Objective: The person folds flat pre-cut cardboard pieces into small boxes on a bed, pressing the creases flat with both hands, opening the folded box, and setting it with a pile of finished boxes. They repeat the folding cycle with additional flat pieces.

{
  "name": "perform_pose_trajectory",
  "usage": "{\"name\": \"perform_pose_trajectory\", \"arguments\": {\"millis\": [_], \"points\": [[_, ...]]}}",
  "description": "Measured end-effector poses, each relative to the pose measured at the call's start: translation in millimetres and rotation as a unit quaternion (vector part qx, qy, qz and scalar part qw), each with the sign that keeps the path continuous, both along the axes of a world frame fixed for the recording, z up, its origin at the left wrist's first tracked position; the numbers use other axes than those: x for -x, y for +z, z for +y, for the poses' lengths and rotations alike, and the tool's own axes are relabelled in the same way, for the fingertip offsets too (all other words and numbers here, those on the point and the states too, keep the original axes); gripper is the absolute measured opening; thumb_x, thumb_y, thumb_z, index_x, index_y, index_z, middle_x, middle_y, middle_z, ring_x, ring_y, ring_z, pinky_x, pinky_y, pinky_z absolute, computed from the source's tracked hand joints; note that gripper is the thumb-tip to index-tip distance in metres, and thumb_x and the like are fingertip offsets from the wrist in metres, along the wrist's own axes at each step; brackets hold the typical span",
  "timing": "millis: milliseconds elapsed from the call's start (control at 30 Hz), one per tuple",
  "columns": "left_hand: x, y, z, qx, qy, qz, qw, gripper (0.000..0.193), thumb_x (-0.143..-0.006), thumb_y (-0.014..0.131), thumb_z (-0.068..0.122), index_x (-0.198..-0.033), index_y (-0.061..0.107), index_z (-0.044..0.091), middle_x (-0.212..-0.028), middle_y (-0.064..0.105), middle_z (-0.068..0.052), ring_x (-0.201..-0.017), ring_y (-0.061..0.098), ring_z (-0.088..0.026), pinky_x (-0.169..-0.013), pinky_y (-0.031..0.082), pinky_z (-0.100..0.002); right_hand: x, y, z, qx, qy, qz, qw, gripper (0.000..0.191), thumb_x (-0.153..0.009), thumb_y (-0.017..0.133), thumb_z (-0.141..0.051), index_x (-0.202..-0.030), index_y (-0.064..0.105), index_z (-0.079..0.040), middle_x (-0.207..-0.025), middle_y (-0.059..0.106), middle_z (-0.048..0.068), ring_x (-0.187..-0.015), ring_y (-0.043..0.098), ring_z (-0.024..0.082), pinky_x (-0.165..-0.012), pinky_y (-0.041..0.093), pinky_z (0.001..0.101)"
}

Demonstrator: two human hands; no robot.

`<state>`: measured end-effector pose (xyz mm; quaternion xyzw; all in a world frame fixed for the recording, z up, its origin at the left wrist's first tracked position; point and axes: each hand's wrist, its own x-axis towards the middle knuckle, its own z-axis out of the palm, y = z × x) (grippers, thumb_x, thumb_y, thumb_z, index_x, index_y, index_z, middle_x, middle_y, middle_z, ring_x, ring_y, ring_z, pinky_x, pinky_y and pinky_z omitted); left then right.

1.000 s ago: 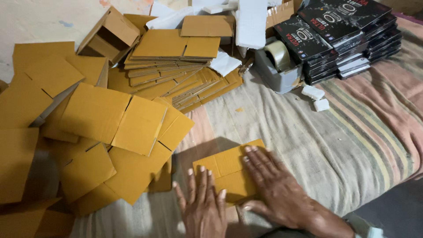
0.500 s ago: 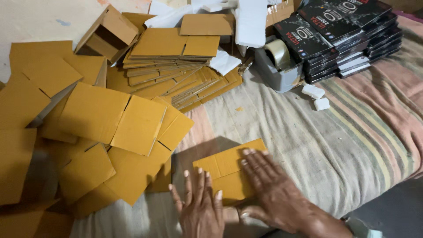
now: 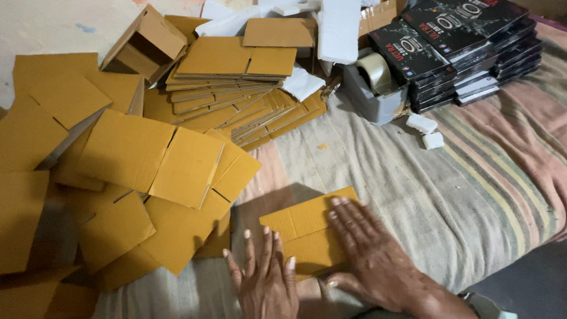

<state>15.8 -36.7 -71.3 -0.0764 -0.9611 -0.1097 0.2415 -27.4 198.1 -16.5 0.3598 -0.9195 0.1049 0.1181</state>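
You had both hands pressed flat on a folded yellow cardboard blank [image 3: 308,235] that lay on the striped blanket [image 3: 472,195] near the bottom middle of the view. Your left hand [image 3: 267,282] rested at the blank's 7 o'clock corner, fingers [image 3: 269,248] stretched out and slightly spread, gripping nothing. Your right hand [image 3: 372,260] covered the blank's 4 o'clock side, its fingers [image 3: 348,221] also splayed and lying flat along the card toward 11 o'clock, closed on nothing.

At 9 o'clock from the blank, a loose heap of flat cardboard blanks [image 3: 153,159] spread over the bed, its nearest sheets just beside your left hand. At 12 o'clock, farther up, a neater stack of folded blanks [image 3: 236,65] leaned in a fan, with an open cardboard box [image 3: 144,44] at its 9 o'clock. At 1 o'clock from the blank stood a grey tape dispenser [image 3: 378,88] with a roll of clear tape, and beyond it piles of flat black boxes [image 3: 455,41]. Two small white foam pieces [image 3: 426,131] lay on the blanket just at the dispenser's 4 o'clock.
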Motion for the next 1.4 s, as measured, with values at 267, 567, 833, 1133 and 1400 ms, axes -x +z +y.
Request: {"name": "perform_pose_trajectory", "arguments": {"millis": [267,567,833,1133,1400], "points": [[14.0,0.8,26.9,-0.015,-0.071,0.016,0.997,0.058,-0.106,0.038,0.046,-0.136,0.062,0.002,-0.15,0.054,-0.013,-0.148,0.034,-0.04,-0.122,0.007,-0.067,-2.3,-8.3,-21.9,0.032,0.057,-0.009,0.998,0.111,-0.092,0.038,-0.081,-0.15,0.027,0.013,-0.16,0.024,0.034,-0.152,0.016,0.044,-0.124,0.009,0.0505],[6.2,2.1,-4.4,-0.175,0.018,-0.06,0.982,0.041,-0.102,0.051,0.037,-0.127,0.072,0.013,-0.148,0.06,-0.007,-0.14,0.053,-0.034,-0.117,0.035,-0.051,14.6,-9.3,4.5,0.035,-0.096,-0.065,0.993,0.082,-0.097,0.048,-0.055,-0.152,0.032,0.003,-0.161,0.029,0.026,-0.15,0.027,0.04,-0.12,0.023,0.0486],[25.4,8.3,-9.9,-0.581,0.067,-0.251,0.771,0.075,-0.091,0.062,0.037,-0.156,0.038,0.009,-0.149,0.053,-0.011,-0.129,0.06,-0.023,-0.103,0.05,-0.038,21.3,-30.9,18.5,0.343,-0.224,-0.437,0.801,0.079,-0.096,0.05,-0.044,-0.164,0.019,-0.019,-0.154,0.052,0.017,-0.143,0.054,0.029,-0.114,0.045,0.0414],[18.0,-7.8,-18.8,-0.68,-0.048,-0.281,0.675,0.065,-0.093,0.058,0.031,-0.151,0.044,0.005,-0.147,0.058,-0.012,-0.135,0.053,-0.021,-0.112,0.037,-0.036,32.5,-64.0,29.1,0.482,-0.257,-0.568,0.615,0.087,-0.092,0.054,-0.056,-0.162,0.029,-0.011,-0.159,0.049,0.011,-0.147,0.045,0.024,-0.118,0.035,0.0368],[9.6,-31.5,-30.5,-0.762,-0.149,-0.2,0.597,0.086,-0.08,0.069,0.01,-0.155,0.027,0.007,-0.142,0.057,-0.009,-0.132,0.054,-0.025,-0.108,0.045,-0.043,37.6,-44.6,35.6,0.449,-0.051,-0.525,0.721,0.099,-0.086,0.074,-0.041,-0.162,0.02,-0.009,-0.162,0.043,0.014,-0.149,0.04,0.027,-0.117,0.036,0.0426]]}}
